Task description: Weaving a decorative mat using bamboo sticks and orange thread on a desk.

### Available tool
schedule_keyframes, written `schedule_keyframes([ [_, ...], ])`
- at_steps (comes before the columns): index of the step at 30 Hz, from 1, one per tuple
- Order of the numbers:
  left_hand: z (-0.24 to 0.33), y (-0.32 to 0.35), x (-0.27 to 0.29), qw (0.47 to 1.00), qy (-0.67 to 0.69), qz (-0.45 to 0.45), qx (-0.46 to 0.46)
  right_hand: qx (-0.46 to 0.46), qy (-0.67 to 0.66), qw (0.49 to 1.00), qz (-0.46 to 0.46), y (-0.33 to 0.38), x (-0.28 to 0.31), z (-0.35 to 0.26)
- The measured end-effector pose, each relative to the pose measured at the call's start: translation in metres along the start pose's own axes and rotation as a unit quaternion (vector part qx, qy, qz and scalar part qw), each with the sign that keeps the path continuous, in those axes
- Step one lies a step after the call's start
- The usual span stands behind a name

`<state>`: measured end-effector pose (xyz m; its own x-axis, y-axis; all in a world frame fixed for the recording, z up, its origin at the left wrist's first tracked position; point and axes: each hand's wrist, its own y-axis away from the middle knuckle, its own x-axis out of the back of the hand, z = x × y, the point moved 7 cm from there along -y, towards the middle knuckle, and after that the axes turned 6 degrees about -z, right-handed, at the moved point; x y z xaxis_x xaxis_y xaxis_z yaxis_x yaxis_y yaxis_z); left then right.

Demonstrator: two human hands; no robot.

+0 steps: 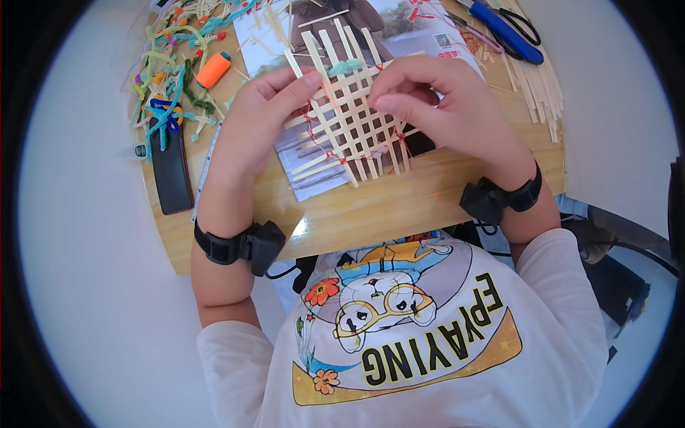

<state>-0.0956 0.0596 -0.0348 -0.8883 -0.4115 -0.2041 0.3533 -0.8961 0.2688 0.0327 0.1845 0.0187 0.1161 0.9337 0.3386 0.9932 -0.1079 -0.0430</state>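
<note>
A lattice of pale woven strips point(349, 118) is held a little tilted over a printed magazine point(310, 187). Red thread is knotted round its edges, and a fuzzy mint-green piece point(345, 67) is fixed near its far side. My left hand point(270, 107) grips the lattice's left edge between thumb and fingers. At the right side, my right hand point(446, 100) is closed in a pinch over the weave. Its fingertips hide whatever is between them. A fine orange thread runs faintly across the strips.
Colourful fuzzy-wire pieces point(165, 85) heap at the far left, beside an orange thread spool point(214, 70). A dark oblong case point(170, 175) and a ruler point(205, 175) lie nearer. Blue-handled pliers point(510, 36), black-handled scissors point(526, 25) and loose strips point(540, 96) occupy the right.
</note>
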Motion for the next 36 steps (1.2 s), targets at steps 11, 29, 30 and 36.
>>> schedule_keyframes([
  [11, 0.01, 0.005, 0.004, 0.999, 0.001, 0.017, -0.044, -0.016, 0.028, 0.995, 0.095, 0.0, 0.016, 0.014],
  [29, 0.02, 0.014, 0.0, 0.984, -0.137, 0.097, -0.064, -0.022, 0.044, 0.993, 0.106, 0.003, 0.017, 0.013],
  [30, 0.021, 0.015, -0.002, 0.982, -0.153, 0.094, -0.057, -0.023, 0.045, 0.993, 0.107, 0.003, 0.017, 0.013],
  [36, 0.042, 0.032, -0.016, 0.961, -0.205, 0.128, -0.135, 0.017, 0.045, 0.987, 0.154, 0.009, 0.023, -0.008],
])
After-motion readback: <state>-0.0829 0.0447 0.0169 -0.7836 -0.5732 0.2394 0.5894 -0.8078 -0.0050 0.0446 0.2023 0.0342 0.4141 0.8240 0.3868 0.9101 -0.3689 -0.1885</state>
